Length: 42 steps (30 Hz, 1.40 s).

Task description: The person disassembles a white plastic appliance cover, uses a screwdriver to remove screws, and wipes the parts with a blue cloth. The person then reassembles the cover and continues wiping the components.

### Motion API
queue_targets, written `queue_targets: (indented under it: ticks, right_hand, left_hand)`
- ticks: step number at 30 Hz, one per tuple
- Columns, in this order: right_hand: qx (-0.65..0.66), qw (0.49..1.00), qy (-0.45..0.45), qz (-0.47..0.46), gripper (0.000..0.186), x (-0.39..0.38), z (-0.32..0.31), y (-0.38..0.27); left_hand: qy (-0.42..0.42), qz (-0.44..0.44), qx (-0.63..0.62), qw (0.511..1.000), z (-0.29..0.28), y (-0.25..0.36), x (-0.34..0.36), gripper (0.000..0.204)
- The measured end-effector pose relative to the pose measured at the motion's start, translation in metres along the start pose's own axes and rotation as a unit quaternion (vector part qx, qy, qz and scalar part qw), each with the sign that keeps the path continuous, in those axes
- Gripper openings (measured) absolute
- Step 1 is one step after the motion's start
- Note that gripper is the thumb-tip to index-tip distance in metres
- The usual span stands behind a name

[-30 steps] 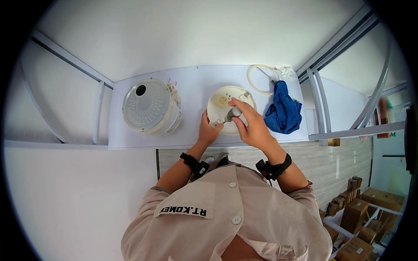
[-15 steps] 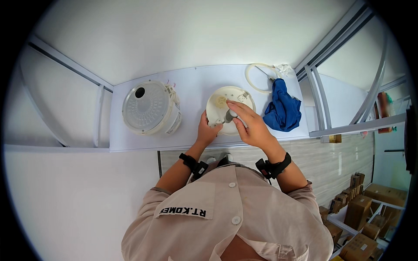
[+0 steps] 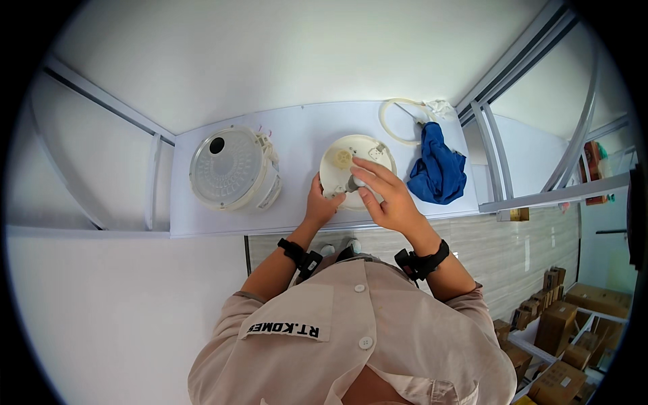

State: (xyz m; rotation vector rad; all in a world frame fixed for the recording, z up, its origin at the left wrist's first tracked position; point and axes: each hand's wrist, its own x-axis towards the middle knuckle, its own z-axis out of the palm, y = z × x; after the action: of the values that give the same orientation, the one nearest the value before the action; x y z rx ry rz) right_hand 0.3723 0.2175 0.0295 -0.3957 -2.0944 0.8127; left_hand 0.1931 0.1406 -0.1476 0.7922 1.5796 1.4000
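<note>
A round cream plastic lid-like part [image 3: 370,144] lies on the white table, its inner side with small fittings facing up. My left hand [image 3: 321,202] is closed on its left rim, the thumb reaching over the inside. Over the middle of the part, my right hand [image 3: 390,199] pinches a small rounded grey-and-white piece [image 3: 353,183] between thumb and fingers. Its exact kind is hard to make out, as the fingers partly cover it. Beyond the fingertips, a yellowish round fitting [image 3: 342,159] sits in the part.
To the left stands a white round appliance body [image 3: 228,165] with a grey metal disc and a dark hole. A blue cloth [image 3: 437,165] lies at the right, near a pale ring [image 3: 386,121] and a thin tool. Metal rails [image 3: 493,152] border the table [image 3: 297,128].
My right hand has shifted slightly left and toward me, and the small grey-and-white piece has moved a little with it. The left hand keeps its grip on the round part.
</note>
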Motion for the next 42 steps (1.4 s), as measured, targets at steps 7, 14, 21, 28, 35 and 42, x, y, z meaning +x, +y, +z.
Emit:
queue_targets:
  ticks: [7, 14, 21, 28, 35, 42]
  right_hand:
    - [-0.001, 1.0, -0.011, -0.004, 0.046, -0.015, -0.003, 0.016]
    - [-0.065, 0.997, 0.005, -0.05, 0.043, 0.006, -0.008, 0.002]
    - [-0.011, 0.999, -0.03, 0.008, 0.045, -0.002, -0.007, 0.009]
    - [-0.065, 0.997, -0.026, 0.014, 0.047, -0.002, -0.012, 0.011]
    - [-0.013, 1.0, -0.017, -0.013, 0.044, 0.01, -0.009, 0.002]
    - [-0.011, 0.997, -0.066, 0.047, 0.047, 0.002, -0.018, 0.01]
  left_hand:
    - [0.0, 0.017, -0.006, 1.0, 0.0, -0.002, -0.001, 0.084]
    - [-0.013, -0.018, -0.007, 1.0, -0.001, 0.009, -0.003, 0.085]
    - [0.005, 0.007, 0.0, 1.0, 0.001, 0.003, -0.001, 0.081]
    - [-0.003, -0.007, -0.008, 1.0, 0.001, 0.011, -0.004, 0.083]
    - [-0.002, -0.02, -0.013, 1.0, 0.001, 0.007, -0.002, 0.084]
    - [0.0, 0.013, -0.019, 1.0, 0.001, -0.007, 0.001, 0.084]
